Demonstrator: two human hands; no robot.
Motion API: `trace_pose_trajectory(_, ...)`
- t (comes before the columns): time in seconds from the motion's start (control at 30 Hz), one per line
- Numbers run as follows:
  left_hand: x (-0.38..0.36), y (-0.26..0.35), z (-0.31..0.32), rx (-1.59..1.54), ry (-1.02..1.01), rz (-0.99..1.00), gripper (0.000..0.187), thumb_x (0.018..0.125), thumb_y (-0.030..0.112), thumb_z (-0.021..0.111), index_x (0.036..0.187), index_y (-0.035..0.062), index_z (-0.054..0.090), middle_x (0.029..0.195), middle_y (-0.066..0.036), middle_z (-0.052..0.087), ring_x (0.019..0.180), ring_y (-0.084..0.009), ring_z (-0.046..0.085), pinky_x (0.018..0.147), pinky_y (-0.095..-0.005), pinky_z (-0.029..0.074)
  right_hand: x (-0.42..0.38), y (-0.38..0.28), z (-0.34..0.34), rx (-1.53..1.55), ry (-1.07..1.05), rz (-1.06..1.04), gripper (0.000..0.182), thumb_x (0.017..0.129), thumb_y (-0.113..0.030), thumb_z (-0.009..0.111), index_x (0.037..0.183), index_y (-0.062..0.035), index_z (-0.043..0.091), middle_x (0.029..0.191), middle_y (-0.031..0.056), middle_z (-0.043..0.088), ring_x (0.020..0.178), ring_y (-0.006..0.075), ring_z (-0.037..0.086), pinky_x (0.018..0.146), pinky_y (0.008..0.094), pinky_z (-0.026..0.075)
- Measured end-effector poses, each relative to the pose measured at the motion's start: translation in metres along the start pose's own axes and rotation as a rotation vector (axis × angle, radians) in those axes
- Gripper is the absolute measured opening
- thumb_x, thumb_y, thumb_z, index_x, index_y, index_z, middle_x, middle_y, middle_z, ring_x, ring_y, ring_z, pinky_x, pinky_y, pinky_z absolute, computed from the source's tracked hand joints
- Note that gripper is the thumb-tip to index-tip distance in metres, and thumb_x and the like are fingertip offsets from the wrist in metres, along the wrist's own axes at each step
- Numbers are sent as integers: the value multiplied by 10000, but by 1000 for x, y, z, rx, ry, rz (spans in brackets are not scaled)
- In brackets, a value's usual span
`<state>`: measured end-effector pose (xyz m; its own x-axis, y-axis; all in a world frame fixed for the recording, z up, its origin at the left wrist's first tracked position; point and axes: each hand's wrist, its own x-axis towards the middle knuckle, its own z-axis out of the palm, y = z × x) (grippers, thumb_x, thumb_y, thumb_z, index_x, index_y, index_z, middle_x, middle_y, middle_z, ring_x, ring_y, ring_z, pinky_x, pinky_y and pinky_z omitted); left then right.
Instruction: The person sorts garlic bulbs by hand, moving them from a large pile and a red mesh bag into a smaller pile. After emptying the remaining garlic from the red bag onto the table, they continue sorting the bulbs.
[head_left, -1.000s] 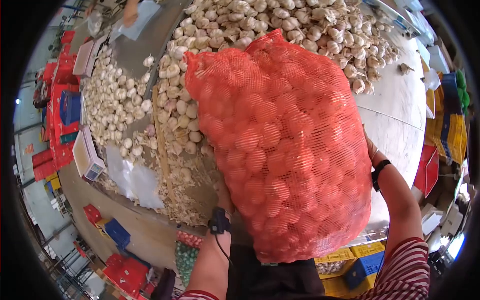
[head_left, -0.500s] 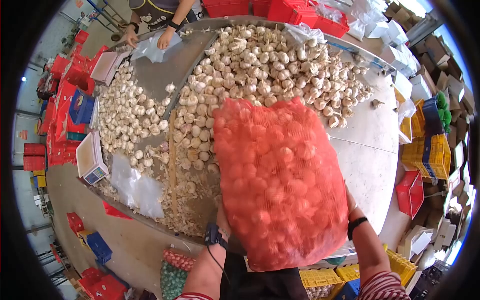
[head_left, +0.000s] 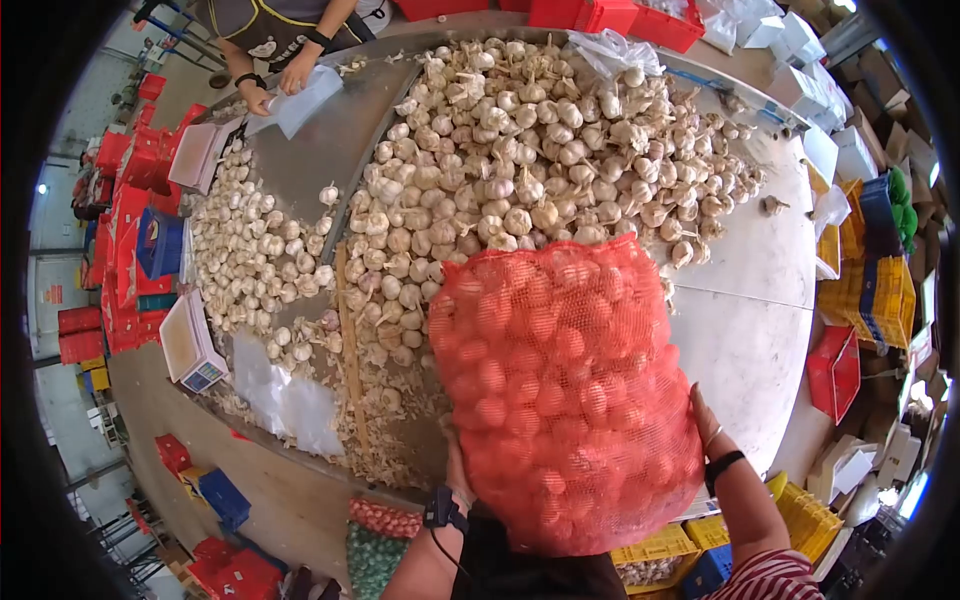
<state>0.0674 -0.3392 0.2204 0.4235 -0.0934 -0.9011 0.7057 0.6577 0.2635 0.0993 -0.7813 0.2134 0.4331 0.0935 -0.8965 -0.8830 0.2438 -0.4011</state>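
A large red mesh sack full of garlic bulbs [head_left: 565, 390] lies between my hands at the near edge of the metal table, its far end against the garlic. My left hand [head_left: 458, 468] holds the sack's left side, with its fingers mostly hidden by the mesh. On the opposite side my right hand [head_left: 705, 418] grips the lower right flank. Beyond the sack spreads a big heap of loose garlic bulbs [head_left: 520, 150]. Smaller, cleaner bulbs [head_left: 250, 240] lie to the left, past a wooden strip [head_left: 353, 350].
Across the table a co-worker's hands [head_left: 285, 85] hold a clear plastic bag [head_left: 303, 104]. Two scales [head_left: 193, 345] stand along the left edge, near plastic sheets [head_left: 285, 395] and garlic skins. Red crates [head_left: 835, 370] and yellow crates [head_left: 880, 300] stand at the right.
The sack's far end has come nearer to me and sits lower in view, while my hands stay on its sides. The co-worker's hands have lifted the plastic bag.
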Motion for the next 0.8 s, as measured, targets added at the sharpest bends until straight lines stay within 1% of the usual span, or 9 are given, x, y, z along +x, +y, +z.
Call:
trace_pose_trajectory(0.1, 39, 4, -29, -163, -72, 4, 755, 935, 662, 345, 1429, 91, 376, 1395, -99, 463, 1232, -260, 494, 1033, -412, 414, 35, 1, -15, 44, -68, 3, 800, 931, -678, 294, 1427, -59, 399, 1368, 103, 515, 1228, 231, 513, 1055, 350, 390)
trace_pose_trajectory(0.17, 77, 5, -62, 51, -84, 7, 732, 938, 629, 388, 1402, 63, 408, 1369, -94, 484, 1210, -254, 501, 1007, -396, 428, 69, 9, -39, 40, -22, 43, 750, 935, -658, 332, 1409, -85, 426, 1372, 85, 526, 1234, 249, 519, 1074, 382, 387)
trace_pose_trajectory(0.27, 61, 41, -4, 95, -131, -36, 766, 914, 679, 346, 1396, 90, 429, 1383, -95, 478, 1220, -277, 496, 1030, -407, 418, 74, -16, -25, 307, -136, 156, 729, 938, -647, 342, 1393, -88, 452, 1354, 89, 543, 1226, 259, 530, 1068, 389, 398)
trace_pose_trajectory(0.4, 56, 37, -8, 144, -75, -44, 769, 898, 681, 391, 1386, 88, 437, 1377, -92, 480, 1213, -271, 500, 1015, -408, 430, 84, -16, -14, 225, -183, 85, 745, 928, -649, 376, 1401, -76, 438, 1345, 79, 550, 1193, 245, 557, 1054, 367, 415)
trace_pose_trajectory(0.5, 39, 24, 7, -148, -102, -151, 732, 910, 660, 402, 1360, 85, 457, 1350, -90, 494, 1198, -264, 506, 992, -397, 449, 65, -3, -8, 304, -195, 47, 739, 924, -636, 408, 1392, -65, 444, 1354, 95, 540, 1204, 259, 547, 1058, 379, 417)
trace_pose_trajectory(0.57, 15, 28, 34, -95, -315, 98, 706, 921, 642, 412, 1344, 80, 464, 1317, -79, 508, 1177, -255, 509, 983, -386, 457, 54, 2, -7, 376, -221, 10, 737, 924, -632, 416, 1388, -60, 448, 1359, 100, 534, 1211, 268, 540, 1059, 381, 415)
trace_pose_trajectory(0.7, 39, 11, 5, -254, -265, 41, 558, 986, 502, 409, 1332, 69, 466, 1291, -78, 515, 1159, -240, 508, 976, -369, 458, 29, 5, 17, 484, -252, 2, 731, 922, -616, 444, 1370, -38, 466, 1371, 120, 519, 1215, 283, 528, 1069, 379, 404)
trace_pose_trajectory(0.77, 22, 18, 26, -177, -266, -34, 779, 880, 707, 428, 1356, 91, 463, 1308, -61, 506, 1145, -250, 501, 979, -384, 444, 18, 16, 18, 430, -149, 32, 677, 941, -549, 469, 1355, -13, 479, 1345, 131, 539, 1174, 274, 553, 1039, 362, 425)
trace_pose_trajectory(0.8, 9, 22, 34, -180, -271, -33, 779, 880, 707, 428, 1356, 91, 463, 1308, -61, 506, 1145, -250, 501, 979, -384, 444, 20, 25, 16, 426, -148, 28, 677, 941, -549, 469, 1355, -13, 479, 1345, 131, 539, 1174, 274, 553, 1039, 362, 425)
